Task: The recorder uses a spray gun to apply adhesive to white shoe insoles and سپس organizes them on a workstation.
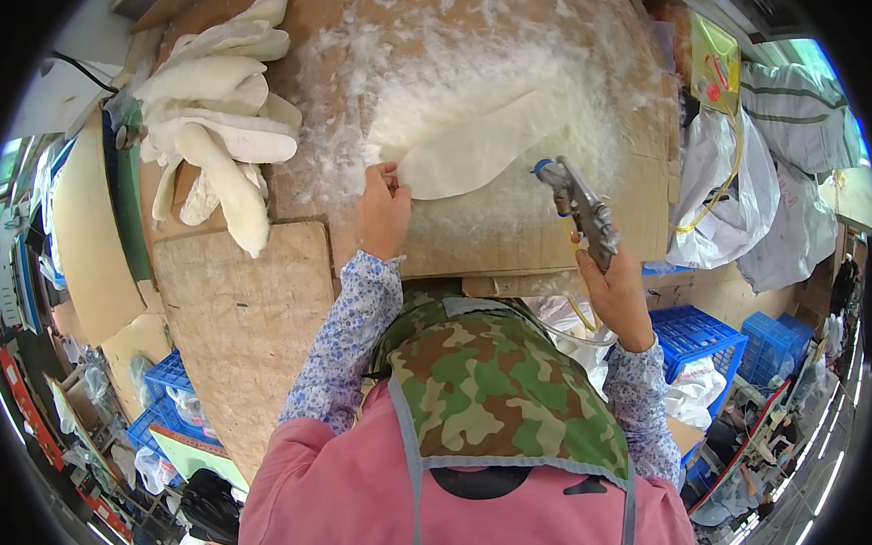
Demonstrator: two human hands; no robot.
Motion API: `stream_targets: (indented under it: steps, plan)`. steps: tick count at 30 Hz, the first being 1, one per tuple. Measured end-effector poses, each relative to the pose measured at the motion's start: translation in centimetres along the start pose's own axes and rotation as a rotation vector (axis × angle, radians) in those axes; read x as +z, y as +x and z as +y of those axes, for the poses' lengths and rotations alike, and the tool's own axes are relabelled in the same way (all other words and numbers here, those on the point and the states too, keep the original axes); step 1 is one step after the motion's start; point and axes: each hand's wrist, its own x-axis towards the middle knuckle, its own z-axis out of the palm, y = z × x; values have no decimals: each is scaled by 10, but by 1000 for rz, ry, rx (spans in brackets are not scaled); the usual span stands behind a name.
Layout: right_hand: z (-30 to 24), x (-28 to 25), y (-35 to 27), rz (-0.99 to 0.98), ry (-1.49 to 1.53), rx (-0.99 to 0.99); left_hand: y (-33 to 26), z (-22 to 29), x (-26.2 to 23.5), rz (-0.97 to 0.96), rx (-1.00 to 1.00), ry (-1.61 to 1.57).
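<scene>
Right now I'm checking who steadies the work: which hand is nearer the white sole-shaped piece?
Left. The left hand pinches the white sole-shaped piece's near end; the right hand holds a spray gun beside it.

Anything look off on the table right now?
Yes: white fluffy residue coats the cardboard table around the white foam piece the left hand pins, ahead of the spray gun in the right hand.

a flat yellow-green plastic package [714,61] with a red and white printed label on its front stands at the far right corner of the cardboard-covered worktable [243,304]. just to the right of this table corner, below the yellow package, lie large white plastic bags [737,187], soft and bulging; one shows faint red print. no screens or signs can be seen.
</scene>
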Motion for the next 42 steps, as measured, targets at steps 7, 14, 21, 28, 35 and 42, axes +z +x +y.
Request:
stream_targets:
  steps: [7, 14, 21, 28, 35, 42]
  plan:
    - [31, -39, -9, 238, 376, 262, -6, 50, 0, -199, 59, -467]
    - [38, -63, -22, 288, 475, 209, -38, 162, -37, -199, 163, -709]
    - [29, -54, -19, 110, 521, 95, -76, 171, -198, 71, 377, -709]
    - [-8, -12, -6, 40, 474, 68, -108, 49, -386, 403, 373, -826]
    - [-46, 36, -2, -19, 360, 73, -125, -198, -483, 833, 65, -764]
    - [-55, 54, -7, -47, 298, 133, -122, -275, -490, 946, -146, -775]
